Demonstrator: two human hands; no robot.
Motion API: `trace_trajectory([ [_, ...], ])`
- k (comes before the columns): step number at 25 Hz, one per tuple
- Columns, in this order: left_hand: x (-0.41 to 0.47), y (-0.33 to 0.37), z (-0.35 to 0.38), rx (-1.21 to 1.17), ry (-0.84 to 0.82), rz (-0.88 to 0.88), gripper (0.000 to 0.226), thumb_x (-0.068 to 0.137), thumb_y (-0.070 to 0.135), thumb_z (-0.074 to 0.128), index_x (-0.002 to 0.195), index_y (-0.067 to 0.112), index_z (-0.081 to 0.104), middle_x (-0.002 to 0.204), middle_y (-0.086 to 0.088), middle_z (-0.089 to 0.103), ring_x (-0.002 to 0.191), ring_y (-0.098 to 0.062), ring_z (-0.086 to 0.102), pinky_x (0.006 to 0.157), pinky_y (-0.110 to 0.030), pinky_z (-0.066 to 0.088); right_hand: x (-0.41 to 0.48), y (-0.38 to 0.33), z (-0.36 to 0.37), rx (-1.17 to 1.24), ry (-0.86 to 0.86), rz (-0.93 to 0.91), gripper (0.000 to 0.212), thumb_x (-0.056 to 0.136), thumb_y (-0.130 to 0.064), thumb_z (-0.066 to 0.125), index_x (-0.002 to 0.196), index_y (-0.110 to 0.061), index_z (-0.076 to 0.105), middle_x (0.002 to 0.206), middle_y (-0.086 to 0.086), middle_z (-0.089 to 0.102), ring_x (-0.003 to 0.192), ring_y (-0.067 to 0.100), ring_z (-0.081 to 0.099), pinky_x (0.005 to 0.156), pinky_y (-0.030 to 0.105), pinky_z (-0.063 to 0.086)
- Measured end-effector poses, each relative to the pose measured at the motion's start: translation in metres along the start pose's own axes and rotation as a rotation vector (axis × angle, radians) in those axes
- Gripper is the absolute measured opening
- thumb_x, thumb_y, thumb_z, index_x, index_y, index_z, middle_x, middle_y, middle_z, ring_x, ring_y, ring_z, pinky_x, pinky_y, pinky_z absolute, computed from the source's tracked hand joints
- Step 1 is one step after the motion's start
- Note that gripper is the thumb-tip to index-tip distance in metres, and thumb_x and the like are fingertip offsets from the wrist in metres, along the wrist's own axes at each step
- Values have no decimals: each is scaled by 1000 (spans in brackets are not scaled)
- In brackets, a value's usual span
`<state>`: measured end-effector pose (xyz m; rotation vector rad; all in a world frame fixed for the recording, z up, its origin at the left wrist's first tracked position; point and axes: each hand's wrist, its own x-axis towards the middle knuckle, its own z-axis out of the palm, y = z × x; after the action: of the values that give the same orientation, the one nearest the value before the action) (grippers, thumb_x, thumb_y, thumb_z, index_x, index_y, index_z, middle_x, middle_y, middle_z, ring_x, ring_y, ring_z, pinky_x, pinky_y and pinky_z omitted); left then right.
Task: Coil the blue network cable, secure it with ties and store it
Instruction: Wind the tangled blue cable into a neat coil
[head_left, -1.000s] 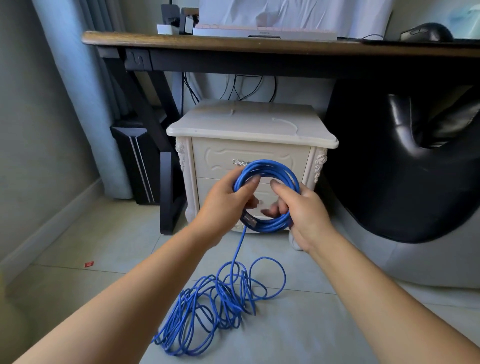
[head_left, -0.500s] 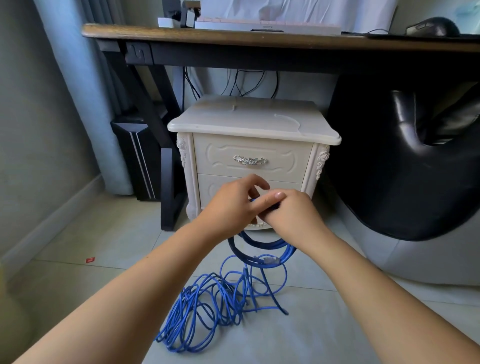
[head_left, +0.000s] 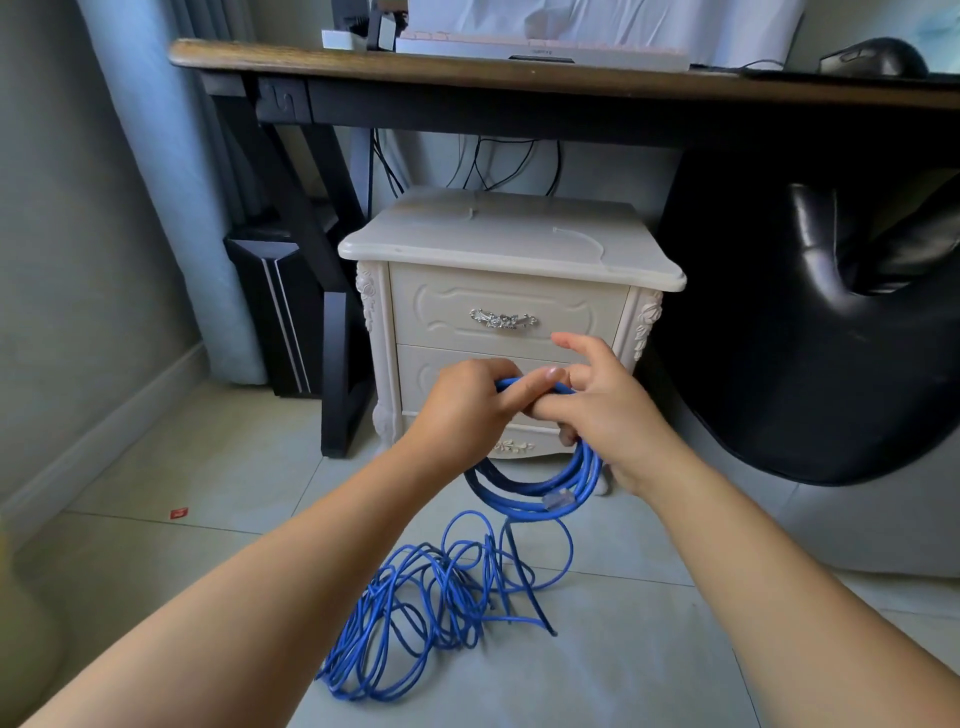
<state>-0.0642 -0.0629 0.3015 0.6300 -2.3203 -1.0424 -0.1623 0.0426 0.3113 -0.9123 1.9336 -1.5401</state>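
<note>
A coil of blue network cable hangs below both hands in front of the white nightstand. My left hand grips the top of the coil, thumb laid across the strands. My right hand curls round the coil's right side, index finger raised. A clear plug shows at the coil's bottom. The rest of the cable lies as a loose blue tangle on the floor tiles, joined to the coil by a strand. Two pale cable ties lie on the nightstand top.
The white two-drawer nightstand stands under a dark wooden desk. A black chair fills the right. A black computer tower and the desk leg stand at the left. A small red scrap lies on the floor.
The coil, held upright in front of the drawers a second ago, has swung down and now hangs below my hands. My hands shifted their grip to its top and right side.
</note>
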Motion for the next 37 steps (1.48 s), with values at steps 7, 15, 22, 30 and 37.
trace_trajectory([
  [7, 8, -9, -2, -573, 308, -363, 53, 91, 60, 52, 63, 15, 46, 54, 0, 37, 44, -19, 34, 58, -34, 32, -8, 9, -9, 515, -373, 244, 75, 62, -55, 79, 117, -10, 56, 89, 15, 68, 95, 31, 66, 99, 51, 46],
  [15, -4, 3, 22, -793, 200, -497, 54, 93, 61, 46, 63, 16, 49, 45, 5, 49, 51, -17, 49, 73, -37, 39, 3, 24, 14, 481, 200, 138, 23, 90, -6, 63, 74, -14, 49, 42, -2, 41, 41, 12, 50, 58, 31, 45],
  [22, -7, -8, 2, -654, -124, -261, 49, 83, 59, 58, 110, 18, 63, 98, -3, 66, 88, -14, 67, 93, -42, 53, 2, 12, -10, -7, 160, 47, 30, 84, 7, 53, 66, -14, 42, 54, 1, 34, 33, 10, 38, 62, 47, 60],
  [30, -1, -11, 10, 75, -144, 164, 52, 79, 65, 63, 100, 18, 59, 87, 1, 64, 80, -14, 57, 70, -27, 42, -2, 6, -1, -701, -63, -92, 5, 78, -26, 58, 76, -27, 53, 74, -1, 61, 71, 27, 62, 65, 44, 58],
  [37, 4, -11, 11, 101, -64, 120, 51, 90, 55, 56, 68, 9, 52, 60, 2, 43, 56, -10, 40, 54, -21, 30, -2, 8, -1, -412, 23, -40, 47, 73, -31, 77, 104, -27, 42, 87, -2, 65, 59, 19, 62, 55, 36, 59],
])
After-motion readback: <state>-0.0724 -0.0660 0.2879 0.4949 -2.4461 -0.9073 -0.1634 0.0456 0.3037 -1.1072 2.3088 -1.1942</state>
